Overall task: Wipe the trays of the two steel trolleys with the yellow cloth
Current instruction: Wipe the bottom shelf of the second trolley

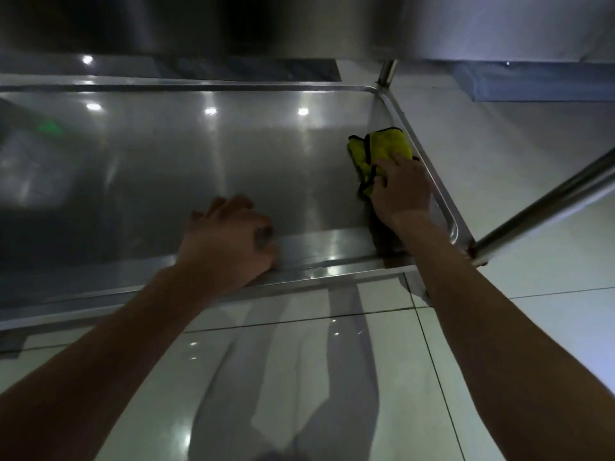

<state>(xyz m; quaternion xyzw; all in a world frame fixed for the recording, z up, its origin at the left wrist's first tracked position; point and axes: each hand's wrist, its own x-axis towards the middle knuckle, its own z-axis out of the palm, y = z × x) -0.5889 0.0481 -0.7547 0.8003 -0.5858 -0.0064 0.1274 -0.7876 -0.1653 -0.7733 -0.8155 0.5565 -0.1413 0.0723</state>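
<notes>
The right hand (pixel 401 191) is pressing down on the yellow cloth (pixel 377 151), its fingers spread fairly flat over the fabric rather than curled round it, so its grip is open and pushing. The left hand (pixel 229 241) is resting on the near rim of the tray (pixel 332 257), fingers bent over the edge and bracing there; whether they are properly clasping the rim is hard to tell from this angle.

The cloth is lying inside the tray at its right end, close to the side wall and just short of the far right corner. This is a low tray, sitting under another steel surface (pixel 199 24) that is filling the top of the view, with the trolley's upright posts (pixel 386 73) at the corners and the tiled floor (pixel 332 377) below.

Judging by position, the wiping is going on at this tray's right edge. The steel is looking shiny and streak-free across its middle, but the dim light is hiding whether the left part is clean. A second trolley is not visible, so how much is left cannot be told.

The cloth is bunched and folded, bright yellow with a dark stitched border.
</notes>
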